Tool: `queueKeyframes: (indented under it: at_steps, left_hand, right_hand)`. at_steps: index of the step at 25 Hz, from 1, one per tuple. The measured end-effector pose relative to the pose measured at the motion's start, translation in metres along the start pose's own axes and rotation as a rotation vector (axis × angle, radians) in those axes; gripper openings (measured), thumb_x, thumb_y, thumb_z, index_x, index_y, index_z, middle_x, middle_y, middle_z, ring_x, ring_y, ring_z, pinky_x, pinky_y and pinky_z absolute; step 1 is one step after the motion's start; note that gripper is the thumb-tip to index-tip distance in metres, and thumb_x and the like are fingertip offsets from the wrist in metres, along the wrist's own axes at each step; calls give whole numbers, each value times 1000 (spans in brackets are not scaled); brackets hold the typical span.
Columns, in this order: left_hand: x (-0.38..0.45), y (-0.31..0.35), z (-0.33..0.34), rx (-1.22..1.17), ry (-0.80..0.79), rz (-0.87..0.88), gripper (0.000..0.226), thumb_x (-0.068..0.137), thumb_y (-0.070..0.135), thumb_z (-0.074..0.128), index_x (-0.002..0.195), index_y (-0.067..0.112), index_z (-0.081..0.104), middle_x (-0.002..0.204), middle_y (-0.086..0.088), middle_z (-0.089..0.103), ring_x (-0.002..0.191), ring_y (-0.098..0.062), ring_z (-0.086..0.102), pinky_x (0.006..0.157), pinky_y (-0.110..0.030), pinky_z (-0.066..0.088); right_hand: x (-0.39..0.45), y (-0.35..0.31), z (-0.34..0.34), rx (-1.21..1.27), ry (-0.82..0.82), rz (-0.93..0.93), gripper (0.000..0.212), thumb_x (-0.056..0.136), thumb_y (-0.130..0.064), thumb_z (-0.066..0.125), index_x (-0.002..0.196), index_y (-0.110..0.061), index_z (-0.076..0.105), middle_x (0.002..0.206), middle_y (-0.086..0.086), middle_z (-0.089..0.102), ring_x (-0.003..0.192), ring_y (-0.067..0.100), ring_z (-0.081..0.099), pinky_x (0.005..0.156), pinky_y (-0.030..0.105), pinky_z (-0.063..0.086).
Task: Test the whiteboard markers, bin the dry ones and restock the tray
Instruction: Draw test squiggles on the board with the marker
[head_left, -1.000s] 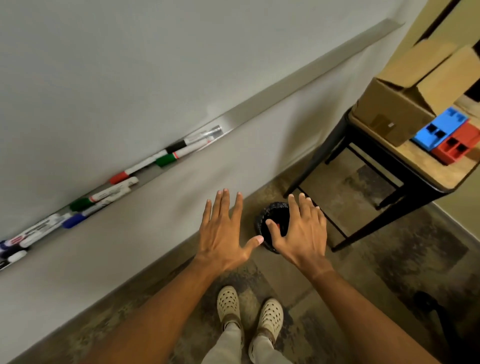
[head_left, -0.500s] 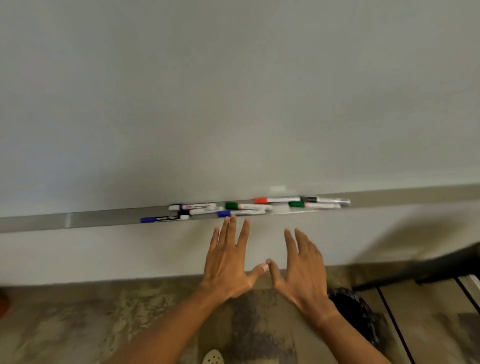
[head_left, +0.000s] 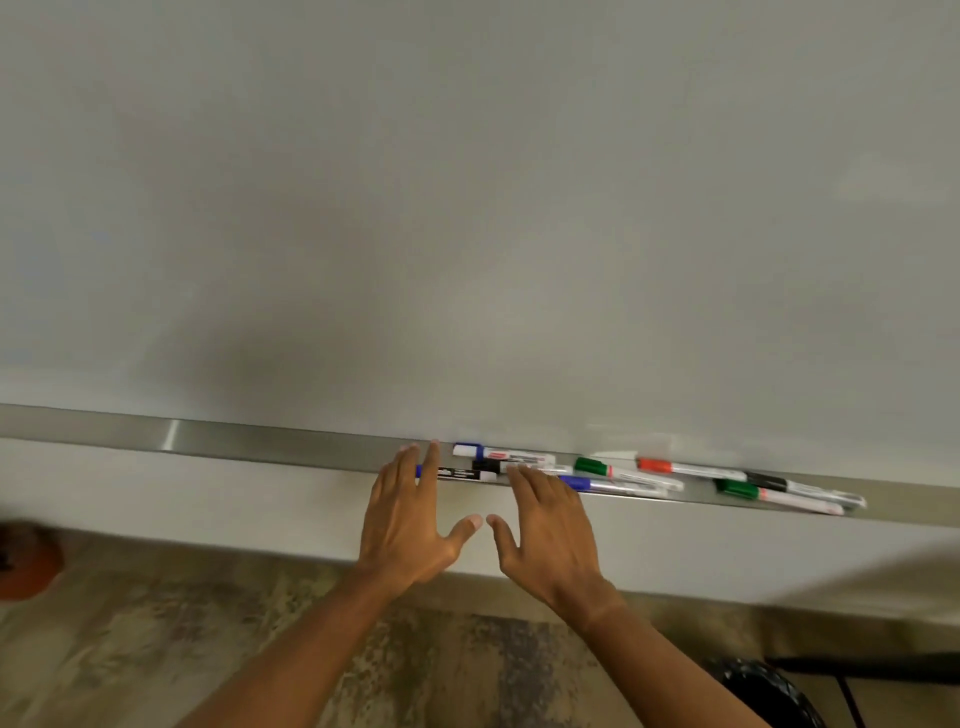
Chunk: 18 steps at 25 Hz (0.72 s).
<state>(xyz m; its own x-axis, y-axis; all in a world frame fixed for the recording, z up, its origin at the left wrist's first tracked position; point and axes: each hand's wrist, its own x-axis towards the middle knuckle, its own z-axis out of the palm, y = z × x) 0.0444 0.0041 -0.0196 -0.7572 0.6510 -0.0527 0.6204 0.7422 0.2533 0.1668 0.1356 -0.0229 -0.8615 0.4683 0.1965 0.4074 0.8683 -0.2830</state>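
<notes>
Both hands have risen to the tray (head_left: 270, 446) since half a second ago, when they hung below it. The left hand (head_left: 410, 519) is spread flat, palm away, holding nothing; its fingertips overlap the tray's front edge at the blue end of the leftmost marker (head_left: 457, 473). The right hand (head_left: 548, 530) is equally open and empty, fingertips over a black-capped marker (head_left: 491, 465). The other markers (head_left: 675, 480) lie along the tray toward its right end, as before. The view has tilted: the bin (head_left: 763, 691) now sits at the lower right corner, partly cut off. The whiteboard (head_left: 467, 208) is blank.
</notes>
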Motion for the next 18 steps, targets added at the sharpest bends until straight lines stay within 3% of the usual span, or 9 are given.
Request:
queueKeyframes:
  at_steps: [5, 9, 14, 18]
  left_hand:
    - [24, -50, 5, -29, -5, 17, 98, 81, 76, 42, 153, 19, 8, 158, -3, 19, 144, -22, 18, 117, -35, 17]
    - [41, -60, 4, -4, 4, 74, 81, 84, 70, 44, 145, 19, 30, 138, 1, 44, 127, -20, 39, 110, -34, 29]
    - [54, -68, 2, -44, 35, 163, 40, 89, 43, 56, 123, 24, 52, 117, 5, 55, 107, -13, 48, 101, -29, 39]
    - [57, -71, 4, -116, 62, 189, 25, 91, 27, 61, 115, 21, 62, 109, 3, 58, 101, -14, 50, 94, -27, 40]
  right_hand:
    - [47, -38, 25, -34, -55, -122, 51, 79, -39, 71, 122, -12, 63, 116, 6, 69, 104, 25, 66, 89, 40, 53]
    - [69, -47, 39, -111, -141, -181, 30, 78, -31, 73, 103, -16, 67, 97, 2, 71, 87, 24, 65, 75, 37, 50]
    - [82, -45, 49, -168, -203, -197, 14, 83, -28, 71, 95, -20, 70, 89, 0, 70, 83, 23, 63, 76, 38, 43]
    - [88, -43, 48, -136, -212, -197, 16, 78, -24, 76, 93, -20, 72, 89, 2, 68, 86, 24, 62, 75, 39, 42]
